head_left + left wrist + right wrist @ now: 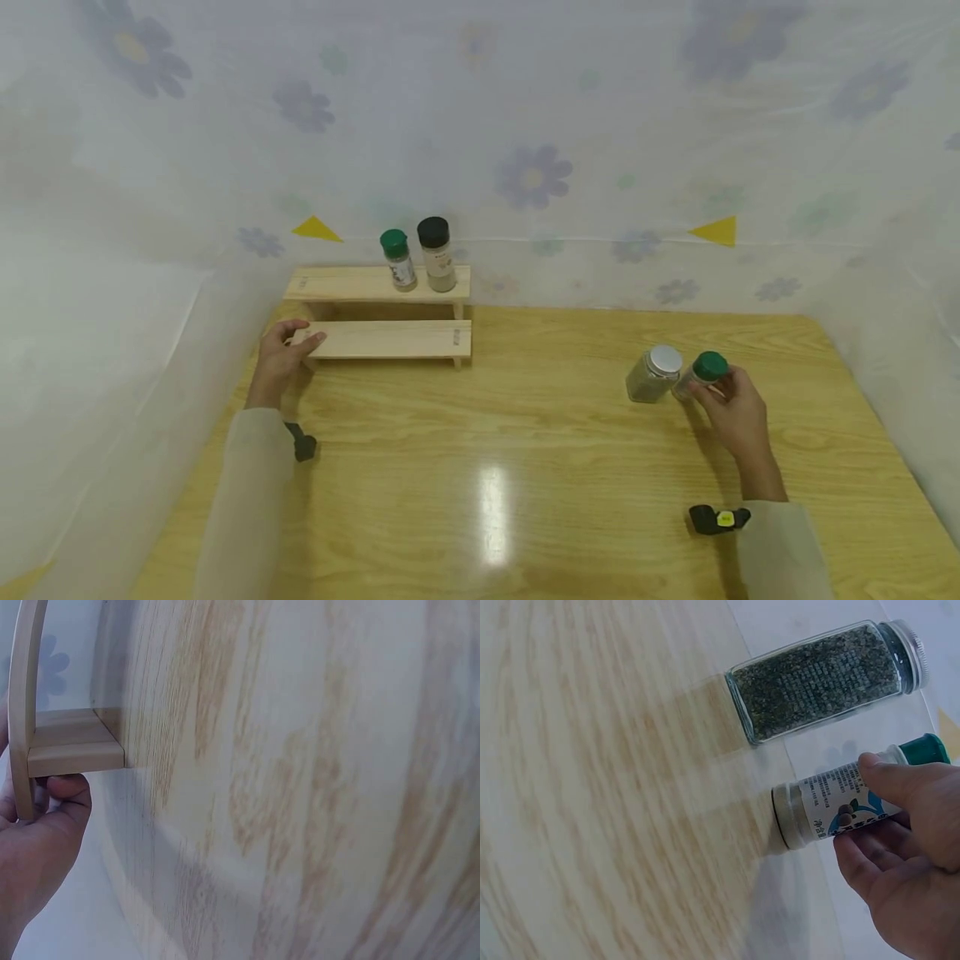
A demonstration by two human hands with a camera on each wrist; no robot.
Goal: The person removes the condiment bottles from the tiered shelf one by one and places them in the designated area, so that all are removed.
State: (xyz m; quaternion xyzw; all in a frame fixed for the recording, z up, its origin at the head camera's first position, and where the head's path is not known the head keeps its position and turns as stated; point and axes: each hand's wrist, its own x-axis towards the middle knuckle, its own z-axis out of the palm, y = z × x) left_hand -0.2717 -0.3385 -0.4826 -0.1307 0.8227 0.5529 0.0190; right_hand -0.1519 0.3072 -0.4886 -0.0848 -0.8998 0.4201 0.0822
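My left hand (277,362) grips the left end of the lower step of a two-tier wooden rack (386,340). In the left wrist view the thumb (71,787) bends beneath the board, beside its support leg (75,759). Far to the right, my right hand (738,417) holds a green-capped spice shaker (709,367) between thumb and fingers. The right wrist view shows its printed label and pale contents, its base close to the tabletop. Just left of it stands a square glass jar (649,381) with a silver lid, filled with dark green flakes.
On the rack's upper step stand another green-capped shaker (402,271) and a taller black-capped spice bottle (441,265). The wood-grain table (555,433) is bordered at the back and sides by flowered sheeting (600,150), with yellow triangles (716,232) on the back.
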